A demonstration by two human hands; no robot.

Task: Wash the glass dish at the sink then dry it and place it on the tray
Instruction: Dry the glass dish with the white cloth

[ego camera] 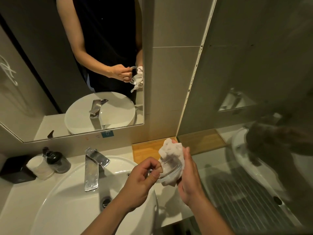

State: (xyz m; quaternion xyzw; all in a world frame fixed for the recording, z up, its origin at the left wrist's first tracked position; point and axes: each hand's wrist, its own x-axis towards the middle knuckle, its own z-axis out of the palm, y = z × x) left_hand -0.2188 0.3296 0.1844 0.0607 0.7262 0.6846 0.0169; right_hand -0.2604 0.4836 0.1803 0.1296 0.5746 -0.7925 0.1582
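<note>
Right now I count two bare hands at work above the right edge of the sink (71, 197), with one glass dish (166, 172) held between them. My left hand (144, 177) is closed on the near rim of the dish, thumb on top and fingers curled under, so it has a firm pinch on the glass. My right hand (189, 180) is wrapped, fingers mostly extended, around one white tissue (172, 153) that it presses against the far side of the dish; the tissue bunches up above the fingertips. The dish is tilted on edge, clear of the basin and the worktop, touching only hands and tissue. One wooden tray (145, 150) lies flat in the back right corner of the worktop, just behind the hands, against the wall. One chrome tap (94, 168) stands at the back edge of the sink, its spout reaching over the bowl, and one drain (106, 200) shows in the basin. At the back left of the worktop I count three things: one black box (15, 168), one white roll (39, 167) and one dark pump bottle (57, 161), set touching in a row. One mirror (71, 65) above repeats the hands and dish.
</note>
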